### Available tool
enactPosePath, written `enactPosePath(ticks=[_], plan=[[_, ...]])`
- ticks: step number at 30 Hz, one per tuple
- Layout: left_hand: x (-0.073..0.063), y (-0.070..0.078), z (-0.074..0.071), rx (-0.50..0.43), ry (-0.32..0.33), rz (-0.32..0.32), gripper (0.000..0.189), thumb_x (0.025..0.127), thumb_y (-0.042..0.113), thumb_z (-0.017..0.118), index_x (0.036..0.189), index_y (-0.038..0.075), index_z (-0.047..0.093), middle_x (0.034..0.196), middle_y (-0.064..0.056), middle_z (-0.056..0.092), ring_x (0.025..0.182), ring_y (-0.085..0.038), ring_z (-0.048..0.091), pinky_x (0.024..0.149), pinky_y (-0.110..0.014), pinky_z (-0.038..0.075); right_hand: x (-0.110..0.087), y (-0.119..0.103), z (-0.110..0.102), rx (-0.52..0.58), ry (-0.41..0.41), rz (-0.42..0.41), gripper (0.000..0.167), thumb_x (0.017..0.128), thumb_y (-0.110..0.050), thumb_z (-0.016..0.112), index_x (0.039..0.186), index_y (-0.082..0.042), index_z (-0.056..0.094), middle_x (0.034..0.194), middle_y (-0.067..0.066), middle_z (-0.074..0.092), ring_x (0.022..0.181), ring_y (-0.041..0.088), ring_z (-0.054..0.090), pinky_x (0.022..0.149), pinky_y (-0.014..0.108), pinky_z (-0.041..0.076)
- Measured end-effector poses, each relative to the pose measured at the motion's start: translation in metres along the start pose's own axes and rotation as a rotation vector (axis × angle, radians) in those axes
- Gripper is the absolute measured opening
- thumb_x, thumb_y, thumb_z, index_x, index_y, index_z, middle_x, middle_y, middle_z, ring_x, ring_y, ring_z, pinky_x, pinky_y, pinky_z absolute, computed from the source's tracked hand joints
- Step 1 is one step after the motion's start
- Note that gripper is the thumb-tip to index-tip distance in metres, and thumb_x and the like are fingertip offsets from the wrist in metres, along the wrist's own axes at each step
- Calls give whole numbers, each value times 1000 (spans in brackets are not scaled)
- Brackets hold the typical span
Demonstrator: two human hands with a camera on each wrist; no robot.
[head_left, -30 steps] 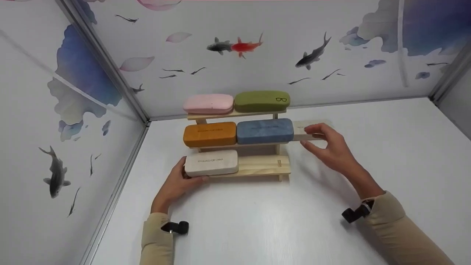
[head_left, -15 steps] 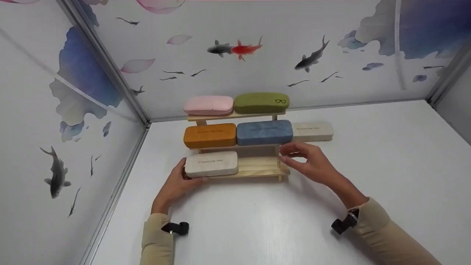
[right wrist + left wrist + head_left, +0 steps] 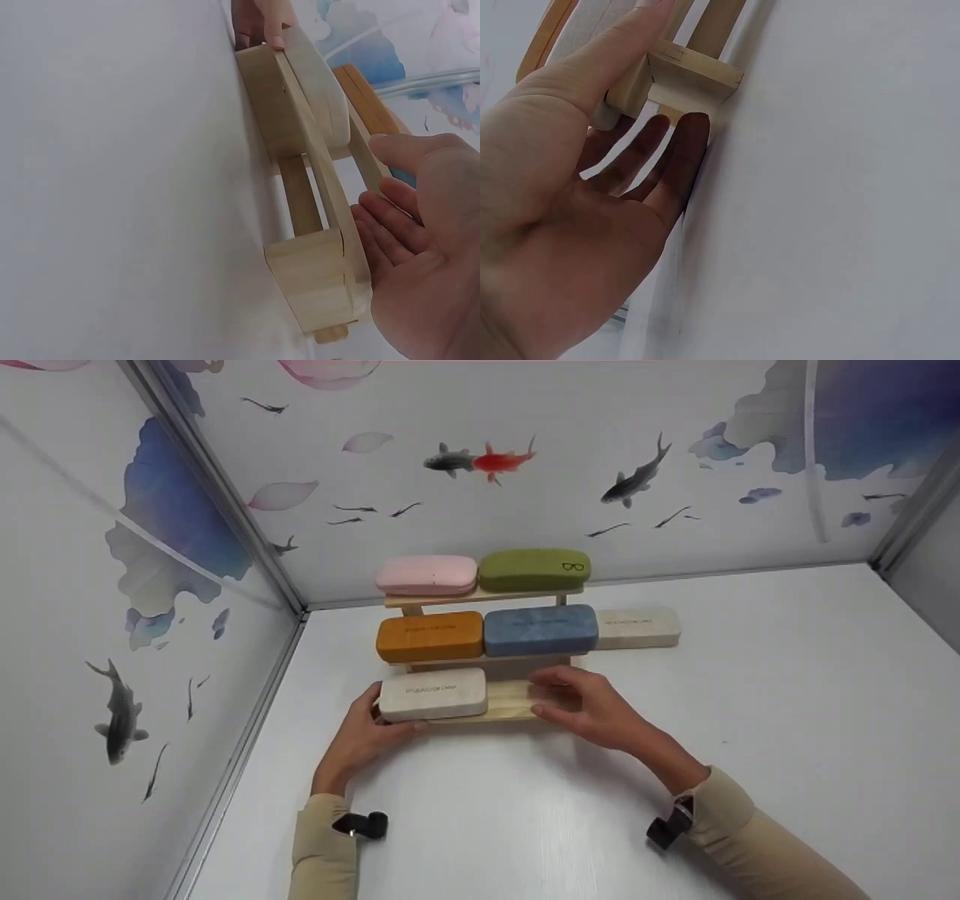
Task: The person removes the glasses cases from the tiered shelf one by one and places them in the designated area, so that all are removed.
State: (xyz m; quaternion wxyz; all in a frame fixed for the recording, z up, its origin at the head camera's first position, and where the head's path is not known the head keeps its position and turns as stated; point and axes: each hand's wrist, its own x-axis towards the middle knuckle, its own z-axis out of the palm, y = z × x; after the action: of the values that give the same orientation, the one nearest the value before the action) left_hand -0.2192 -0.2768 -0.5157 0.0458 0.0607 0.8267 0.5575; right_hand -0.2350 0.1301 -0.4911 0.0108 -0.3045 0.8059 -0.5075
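Note:
On the lower step of a three-step wooden display rack lies a white glasses case with small lettering. My left hand grips the rack's left end beside this case; its thumb lies along the step's front edge, and its fingers curl behind the end in the left wrist view. My right hand is over the bare right half of the same step, fingers loosely bent and holding nothing. In the right wrist view, the right fingers show close to the step's edge, with a gap between them and the white case.
An orange case and a blue case fill the middle step. Above them sit a pink case and a green case. Another white case lies right of the rack on the white table. Printed walls stand behind and left.
My right hand has come away from the white case at the right, moving left and toward me to the lower step. My left hand has stayed at the rack's left end.

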Motion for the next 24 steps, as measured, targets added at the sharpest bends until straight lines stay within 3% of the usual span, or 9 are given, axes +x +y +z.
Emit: enactPosePath(ticks=[10, 17, 24], plan=[[-1, 1, -2, -45, 13, 42, 90, 80, 25, 100, 155, 26, 49, 156, 1, 56, 146, -24, 55, 125, -47, 43, 15, -10, 17, -13, -39, 27, 55, 100, -25, 81, 148, -3, 63, 141, 12, 72, 132, 27, 69, 110, 47, 57], [-2, 1, -3, -39, 15, 33, 90, 81, 30, 99, 156, 29, 50, 155, 3, 58, 146, -23, 56, 126, -48, 41, 24, -16, 28, -9, -59, 13, 58, 100, -22, 82, 150, -2, 61, 143, 14, 71, 133, 30, 69, 110, 49, 57], [-1, 0, -2, -42, -1, 23, 90, 82, 31, 98, 157, 30, 49, 155, 4, 58, 147, -23, 54, 127, -51, 39, 35, -23, 43, -137, -48, 13, 67, 98, -29, 83, 155, -5, 56, 153, 14, 64, 144, 31, 60, 119, 52, 48]])
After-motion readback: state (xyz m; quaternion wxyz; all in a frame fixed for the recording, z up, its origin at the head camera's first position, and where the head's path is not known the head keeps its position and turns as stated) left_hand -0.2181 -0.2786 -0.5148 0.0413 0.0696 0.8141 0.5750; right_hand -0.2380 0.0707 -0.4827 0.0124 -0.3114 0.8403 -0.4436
